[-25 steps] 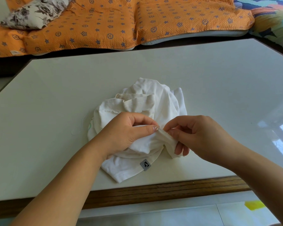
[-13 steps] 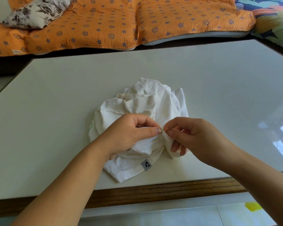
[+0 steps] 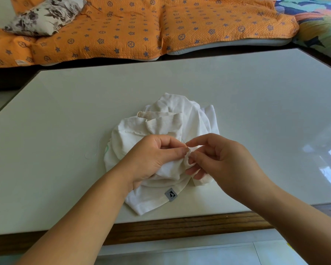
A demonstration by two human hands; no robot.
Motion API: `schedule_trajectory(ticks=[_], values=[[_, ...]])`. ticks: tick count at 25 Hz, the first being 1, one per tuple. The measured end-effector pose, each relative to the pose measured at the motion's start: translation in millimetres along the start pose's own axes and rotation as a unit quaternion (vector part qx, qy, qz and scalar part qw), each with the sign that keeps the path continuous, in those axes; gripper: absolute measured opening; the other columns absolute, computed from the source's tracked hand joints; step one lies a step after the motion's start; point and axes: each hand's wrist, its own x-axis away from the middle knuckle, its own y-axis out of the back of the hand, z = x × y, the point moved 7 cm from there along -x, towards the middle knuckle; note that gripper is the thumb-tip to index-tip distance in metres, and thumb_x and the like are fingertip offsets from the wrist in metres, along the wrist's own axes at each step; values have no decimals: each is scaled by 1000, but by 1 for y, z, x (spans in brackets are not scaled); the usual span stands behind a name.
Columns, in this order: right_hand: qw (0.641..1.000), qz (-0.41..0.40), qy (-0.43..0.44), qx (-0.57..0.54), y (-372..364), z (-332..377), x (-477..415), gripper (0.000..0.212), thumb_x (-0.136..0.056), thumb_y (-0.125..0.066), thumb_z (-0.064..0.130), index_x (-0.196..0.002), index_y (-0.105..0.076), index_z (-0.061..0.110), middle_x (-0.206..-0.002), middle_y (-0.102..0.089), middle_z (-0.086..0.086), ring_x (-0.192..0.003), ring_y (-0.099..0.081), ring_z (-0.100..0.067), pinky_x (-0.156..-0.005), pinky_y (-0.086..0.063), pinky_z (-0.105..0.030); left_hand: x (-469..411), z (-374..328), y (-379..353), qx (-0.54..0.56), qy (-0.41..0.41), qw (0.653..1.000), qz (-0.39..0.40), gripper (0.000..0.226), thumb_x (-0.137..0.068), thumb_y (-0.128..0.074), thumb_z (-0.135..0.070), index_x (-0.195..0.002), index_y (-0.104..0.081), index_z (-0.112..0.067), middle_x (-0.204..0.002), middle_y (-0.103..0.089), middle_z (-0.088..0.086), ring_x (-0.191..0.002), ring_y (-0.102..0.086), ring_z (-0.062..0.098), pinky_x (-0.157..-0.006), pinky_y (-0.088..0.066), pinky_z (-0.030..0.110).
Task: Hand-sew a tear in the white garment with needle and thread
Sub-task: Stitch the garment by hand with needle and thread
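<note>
Nearest the person lies a pale tiled floor [image 3: 199, 253], then the dark wooden edge [image 3: 161, 229] of the surface [image 3: 256, 111]. Both bare forearms reach over that edge. Just beyond it, the white garment [image 3: 170, 121] lies crumpled on the surface a little left of the middle, and a small grey label [image 3: 171, 194] shows on its near hem.

The left hand [image 3: 153, 159] rests on the garment. Its grip is narrow, with thumb and forefinger pinching a raised fold of the cloth. The right hand [image 3: 218, 159] meets it from the other side, its grip also narrow, thumb and forefinger closed on the same small bunch of cloth, with the other fingers curled below. A thin needle [image 3: 184, 142] stands up between the two sets of fingertips, and it cannot be told whether the right fingers touch it.

A faint loop of thread [image 3: 96, 150] lies on the surface just left of the garment.

Beyond the far edge, an orange quilt [image 3: 122, 31] with blue stars is spread out. A floral pillow [image 3: 44, 16] lies on its left end, and a multicoloured cloth [image 3: 317, 22] is at the right.
</note>
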Motion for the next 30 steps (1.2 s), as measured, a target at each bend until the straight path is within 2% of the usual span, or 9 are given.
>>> schedule_trajectory(ticks=[5,9,13,15,17,19,24,27,30], values=[[999,-25,-12,-37,-4,-2,-2,11,-93,-65,16,-102,-69,22,-74,-76,3,-63,-72,-8,-60,-55,-15,0,0,-1,-9,1,1000,-9,6,-86,-71,-13,-89,-76,-13,-87,-76,-2,-91,-71,8,-90,-53,25],[999,-34,-28,-30,0,-1,-3,9,-95,-62,18,-88,-68,21,-71,-74,3,-63,-72,-12,-59,-59,-27,2,-2,-2,-28,4,1000,-7,5,-86,-71,-17,-89,-76,-16,-85,-76,-4,-87,-70,5,-83,-53,21],[996,-83,-5,39,10,3,-7,13,-95,-61,27,-84,-64,34,-80,-67,22,-60,-60,-2,-52,-44,-14,2,-4,-1,-47,8,999,-15,4,-86,-72,-27,-86,-75,-25,-83,-74,-11,-85,-68,1,-72,-51,16],[993,-115,-7,-26,21,5,-11,12,-96,-60,26,-84,-63,30,-85,-69,17,-56,-53,-5,-51,-41,-16,1,-2,0,-38,13,999,-25,4,-86,-72,-26,-87,-74,-23,-84,-74,-11,-87,-68,4,-80,-54,24],[981,-105,-23,-160,28,5,-16,12,-100,-54,23,-89,-57,20,-87,-75,0,-53,-54,-13,-48,-40,-22,2,-1,1,-13,14,999,-29,6,-87,-71,-22,-90,-73,-18,-87,-74,-6,-89,-68,8,-93,-52,30],[961,-80,-49,-260,30,5,-18,13,-104,-47,24,-94,-51,16,-86,-76,-11,-50,-56,-19,-43,-40,-23,4,-3,0,3,10,1000,-16,7,-85,-73,-22,-90,-73,-17,-88,-74,-6,-90,-68,6,-93,-50,27],[899,-20,-98,-426,25,3,-19,15,-105,-41,14,-93,-50,11,-77,-72,-12,-58,-70,-21,-45,-52,-22,5,-5,-7,-30,6,999,23,29,-68,-76,-39,-91,-78,-22,-95,-77,-6,-98,-69,4,-94,-47,23],[862,-31,-103,-496,32,1,-23,23,-104,-40,9,-84,-52,9,-70,-69,-11,-73,-75,-27,-58,-59,-27,5,-6,-7,-25,4,999,30,30,-68,-75,-37,-94,-78,-22,-97,-77,-8,-100,-69,1,-93,-47,20],[853,-57,-81,-513,45,-3,-29,27,-103,-41,8,-79,-53,9,-69,-67,-10,-80,-75,-28,-67,-61,-30,5,-7,-8,-23,2,999,40,30,-67,-76,-34,-94,-79,-21,-98,-77,-8,-101,-69,1,-95,-48,20]])
